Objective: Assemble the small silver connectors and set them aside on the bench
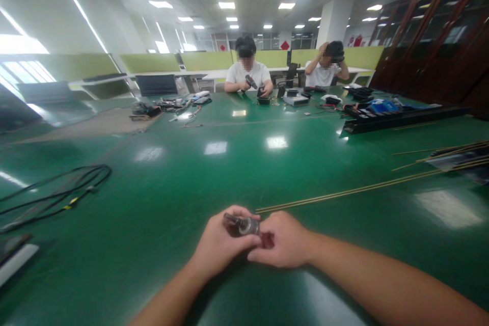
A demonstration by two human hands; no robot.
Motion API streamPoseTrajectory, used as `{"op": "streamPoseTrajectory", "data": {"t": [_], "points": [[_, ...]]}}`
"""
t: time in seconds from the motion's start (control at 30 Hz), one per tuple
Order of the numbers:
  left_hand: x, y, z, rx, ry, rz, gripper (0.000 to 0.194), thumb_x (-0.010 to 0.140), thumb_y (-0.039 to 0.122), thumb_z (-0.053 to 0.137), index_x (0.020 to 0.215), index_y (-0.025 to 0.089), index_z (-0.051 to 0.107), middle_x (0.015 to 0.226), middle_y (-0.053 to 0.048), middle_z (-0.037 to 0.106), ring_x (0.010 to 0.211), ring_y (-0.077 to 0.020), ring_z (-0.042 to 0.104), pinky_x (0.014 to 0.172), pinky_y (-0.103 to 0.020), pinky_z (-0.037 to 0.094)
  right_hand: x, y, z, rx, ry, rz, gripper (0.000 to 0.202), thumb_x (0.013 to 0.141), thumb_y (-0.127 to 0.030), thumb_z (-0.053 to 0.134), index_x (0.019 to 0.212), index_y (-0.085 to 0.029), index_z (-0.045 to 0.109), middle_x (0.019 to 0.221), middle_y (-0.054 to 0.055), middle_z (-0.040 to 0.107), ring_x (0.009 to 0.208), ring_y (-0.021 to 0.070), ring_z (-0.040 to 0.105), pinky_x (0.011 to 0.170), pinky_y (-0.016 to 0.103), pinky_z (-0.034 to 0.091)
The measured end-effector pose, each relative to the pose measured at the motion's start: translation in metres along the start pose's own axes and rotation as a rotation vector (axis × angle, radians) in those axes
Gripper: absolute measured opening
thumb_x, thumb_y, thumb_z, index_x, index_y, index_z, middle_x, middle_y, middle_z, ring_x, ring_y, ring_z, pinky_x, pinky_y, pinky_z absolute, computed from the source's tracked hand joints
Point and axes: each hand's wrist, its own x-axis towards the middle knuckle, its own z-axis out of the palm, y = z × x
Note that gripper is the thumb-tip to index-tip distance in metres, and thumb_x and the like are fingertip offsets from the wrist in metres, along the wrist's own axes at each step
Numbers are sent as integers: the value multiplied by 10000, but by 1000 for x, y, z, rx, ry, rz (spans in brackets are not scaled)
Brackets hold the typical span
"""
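Observation:
Low in the middle of the view, a small grey metal cylinder with a thin stepped shaft (pixel 250 226) points its shaft up and to the left. My left hand (pixel 221 239) is closed around it, thumb below and fingers above. From the other side, my right hand (pixel 284 239) has its curled fingers against the cylinder's right end, which they hide. Both hands are just above the green tabletop (pixel 171 204). Two thin brass-coloured rods (pixel 344 193) lie just beyond my right hand and run off to the right.
Black cables (pixel 76 198) loop at the left, above a white-edged object (pixel 17 265). More rods and a dark bundle (pixel 466 160) lie at the right, with a long black channel (pixel 405 118) behind. Across the table, one person (pixel 248 74) holds a power drill; another (pixel 324 74) raises both hands headward.

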Motion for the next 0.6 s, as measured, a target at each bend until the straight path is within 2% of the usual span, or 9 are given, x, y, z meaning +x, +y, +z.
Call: {"op": "streamPoseTrajectory", "data": {"t": [0.23, 0.4, 0.6], "points": [[-1, 1, 3, -14, -22, -3, 373, 604, 267, 858, 928, 163, 706, 945, -58, 772, 871, -219, 712, 804, -295, 547, 1, 1, 1, -53, -24, -8, 379, 783, -401, 741, 540, -171, 563, 502, -42, 534, 480, 86, 504, 512, 213, 307], [-1, -1, 1, 36, -8, 49, 384, 655, 311, 837, 995, 166, 735, 974, -60, 770, 915, -236, 713, 851, -323, 553, 0, 0, 0, -50, -38, -5, 365, 784, -396, 744, 545, -171, 583, 498, -43, 542, 476, 86, 505, 517, 213, 317], [0, -8, -3, 142, 100, 129, 426, 680, 268, 813, 1080, 193, 689, 1000, -44, 763, 937, -223, 715, 860, -326, 553, 0, -2, 0, -14, -15, 20, 333, 784, -384, 750, 564, -175, 612, 492, -53, 543, 456, 77, 486, 510, 208, 325]]}}
